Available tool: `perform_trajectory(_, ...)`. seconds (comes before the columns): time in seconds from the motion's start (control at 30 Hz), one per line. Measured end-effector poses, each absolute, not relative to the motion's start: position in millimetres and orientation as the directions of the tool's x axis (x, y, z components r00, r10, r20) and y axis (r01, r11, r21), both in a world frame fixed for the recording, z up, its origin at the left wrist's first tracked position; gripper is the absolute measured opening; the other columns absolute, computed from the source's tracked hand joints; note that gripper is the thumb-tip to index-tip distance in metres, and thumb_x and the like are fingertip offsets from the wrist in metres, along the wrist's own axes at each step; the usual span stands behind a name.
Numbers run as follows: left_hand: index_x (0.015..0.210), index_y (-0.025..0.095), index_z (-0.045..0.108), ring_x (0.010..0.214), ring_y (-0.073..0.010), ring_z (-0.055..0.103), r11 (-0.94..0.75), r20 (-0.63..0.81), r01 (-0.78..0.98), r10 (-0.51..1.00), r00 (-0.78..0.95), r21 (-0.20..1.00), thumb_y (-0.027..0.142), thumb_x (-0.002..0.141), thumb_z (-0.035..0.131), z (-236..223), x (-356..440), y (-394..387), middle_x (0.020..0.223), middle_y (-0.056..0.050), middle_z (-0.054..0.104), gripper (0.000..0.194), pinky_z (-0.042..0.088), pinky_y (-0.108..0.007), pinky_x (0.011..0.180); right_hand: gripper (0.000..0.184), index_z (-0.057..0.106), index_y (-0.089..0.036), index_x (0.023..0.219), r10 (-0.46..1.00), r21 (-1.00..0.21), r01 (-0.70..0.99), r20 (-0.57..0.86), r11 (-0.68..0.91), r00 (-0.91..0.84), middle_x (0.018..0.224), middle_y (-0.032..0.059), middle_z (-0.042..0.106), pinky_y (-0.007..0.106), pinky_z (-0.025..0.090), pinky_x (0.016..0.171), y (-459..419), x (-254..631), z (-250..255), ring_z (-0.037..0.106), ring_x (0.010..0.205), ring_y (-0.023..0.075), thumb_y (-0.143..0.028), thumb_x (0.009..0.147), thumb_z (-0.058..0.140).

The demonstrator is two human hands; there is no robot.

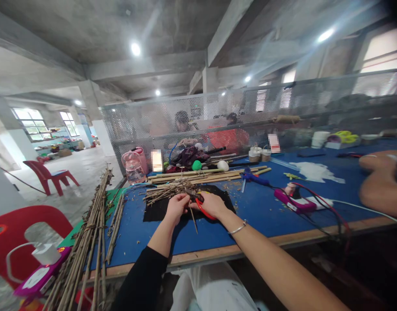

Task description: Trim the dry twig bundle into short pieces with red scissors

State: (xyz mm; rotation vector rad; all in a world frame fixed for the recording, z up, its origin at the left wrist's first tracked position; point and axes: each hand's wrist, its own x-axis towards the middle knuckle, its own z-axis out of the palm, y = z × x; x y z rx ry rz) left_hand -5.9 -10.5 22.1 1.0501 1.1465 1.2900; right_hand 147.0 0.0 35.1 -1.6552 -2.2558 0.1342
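Observation:
My right hand (213, 204) is closed around red-handled pruning shears (204, 210), whose dark blades point up and left. My left hand (178, 206) pinches a thin dry twig (193, 221) close to the blades; its lower end slants down toward me. Both hands are above a black cloth (156, 212) on the blue tabletop. A heap of cut twigs (166, 190) lies on the cloth just beyond my hands. Whether the blades touch the twig cannot be made out.
Long dry stalks (91, 229) lean over the table's left end. Behind the twigs lie bamboo sticks (217, 176), a green ball (196, 165) and a pink bag (134, 166). A blue glue gun (256, 178) and purple power strip (297, 203) lie rightward. A co-worker's arm (381, 183) enters at right.

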Motion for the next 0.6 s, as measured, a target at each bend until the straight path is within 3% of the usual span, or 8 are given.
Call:
perform_trajectory(0.3, 0.073, 0.013, 0.057, 0.044, -0.0046, 0.045, 0.049, -0.061, -0.12, 0.994, -0.093, 0.992, 0.037, 0.057, 0.069, 22.0, -6.4, -10.6, 0.06, 0.0, 0.057, 0.032, 0.03, -0.015, 0.038, 0.063, 0.062, -0.022, 0.086, 0.96, -0.254, 0.929, 0.145, 0.27, -0.239, 0.087, 0.0095, 0.066, 0.028, 0.042, 0.067, -2.5, 144.2, 40.2, 0.062, 0.082, 0.0235, -0.076, 0.062, 0.041)
perform_trajectory(0.6, 0.07, 0.013, 0.052, 0.042, -0.0047, 0.044, 0.072, -0.083, -0.083, 0.989, -0.125, 0.994, 0.038, 0.055, 0.071, 23.2, -6.2, -12.0, 0.053, 0.003, 0.052, 0.034, 0.03, -0.016, 0.039, 0.064, 0.064, -0.022, 0.08, 0.95, -0.237, 0.925, 0.167, 0.297, -0.263, 0.082, 0.0095, 0.067, 0.028, 0.043, 0.063, 1.5, 147.0, 35.8, 0.062, 0.078, 0.0243, -0.077, 0.063, 0.037)
